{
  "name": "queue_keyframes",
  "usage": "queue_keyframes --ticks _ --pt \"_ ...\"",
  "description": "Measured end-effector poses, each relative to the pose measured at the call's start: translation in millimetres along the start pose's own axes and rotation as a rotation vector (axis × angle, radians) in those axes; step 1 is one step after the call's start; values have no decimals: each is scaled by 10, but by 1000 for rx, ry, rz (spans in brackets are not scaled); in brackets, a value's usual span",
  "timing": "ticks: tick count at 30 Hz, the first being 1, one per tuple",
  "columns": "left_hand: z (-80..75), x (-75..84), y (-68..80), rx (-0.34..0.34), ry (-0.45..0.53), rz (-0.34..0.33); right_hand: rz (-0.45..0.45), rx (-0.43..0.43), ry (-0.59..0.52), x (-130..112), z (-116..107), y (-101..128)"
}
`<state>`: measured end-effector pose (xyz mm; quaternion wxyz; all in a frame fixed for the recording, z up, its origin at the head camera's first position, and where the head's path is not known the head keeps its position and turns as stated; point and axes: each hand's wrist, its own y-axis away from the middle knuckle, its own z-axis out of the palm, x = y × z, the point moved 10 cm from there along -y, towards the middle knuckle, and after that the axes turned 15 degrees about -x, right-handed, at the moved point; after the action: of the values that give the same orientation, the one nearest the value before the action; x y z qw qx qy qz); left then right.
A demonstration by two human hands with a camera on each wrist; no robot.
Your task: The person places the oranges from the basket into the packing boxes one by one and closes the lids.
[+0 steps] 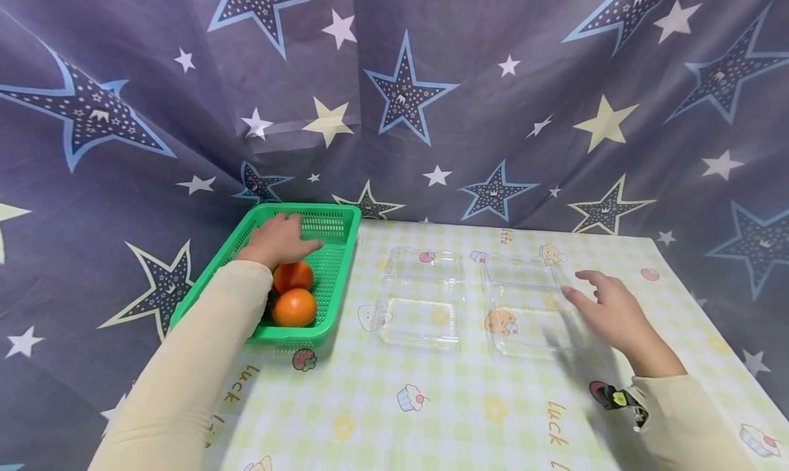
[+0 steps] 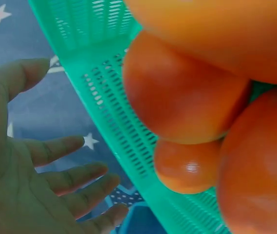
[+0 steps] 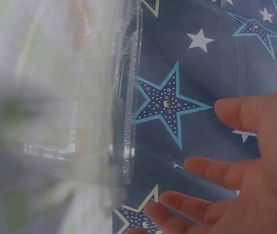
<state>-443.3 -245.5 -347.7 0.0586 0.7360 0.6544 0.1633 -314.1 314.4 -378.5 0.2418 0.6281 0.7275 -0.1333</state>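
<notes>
My left hand (image 1: 277, 240) is over the green basket (image 1: 337, 279), its fingers spread with nothing between them in the left wrist view. Smooth, round orange-red fruits lie in the basket; one fruit (image 1: 294, 308) is nearest the front, and another fruit (image 2: 184, 92) shows close up in the left wrist view. Their exact kind is unclear, and my forearm hides part of the basket. My right hand (image 1: 615, 315) hovers beside the right clear plastic box (image 1: 536, 320), thumb and fingers apart and holding nothing. To its left stands a second clear plastic box (image 1: 419, 317).
A tablecloth (image 1: 456, 416) with pale checks and cartoon prints covers the table. Behind and around it hangs a dark blue-grey curtain (image 1: 468, 87) with stars. The basket sits at the table's left side, close to the curtain.
</notes>
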Motion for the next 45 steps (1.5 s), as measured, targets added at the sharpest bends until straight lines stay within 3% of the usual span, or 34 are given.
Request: queue_keyframes --ticks 13,19,24,32,39,45 --pt "166 -404 -54 -66 77 -72 77 -13 -80 277 213 -8" --pt "238 -520 -32 -82 76 -93 125 -29 -177 361 285 -23" --pt "249 -563 -44 -72 66 -96 166 -47 -284 486 398 -35" --pt "170 -598 -86 36 -9 -82 153 7 -370 592 459 0" --pt "234 -698 -148 25 -16 -98 147 111 -365 661 394 83" --pt "237 -693 -176 21 4 -89 153 128 -409 691 418 104"
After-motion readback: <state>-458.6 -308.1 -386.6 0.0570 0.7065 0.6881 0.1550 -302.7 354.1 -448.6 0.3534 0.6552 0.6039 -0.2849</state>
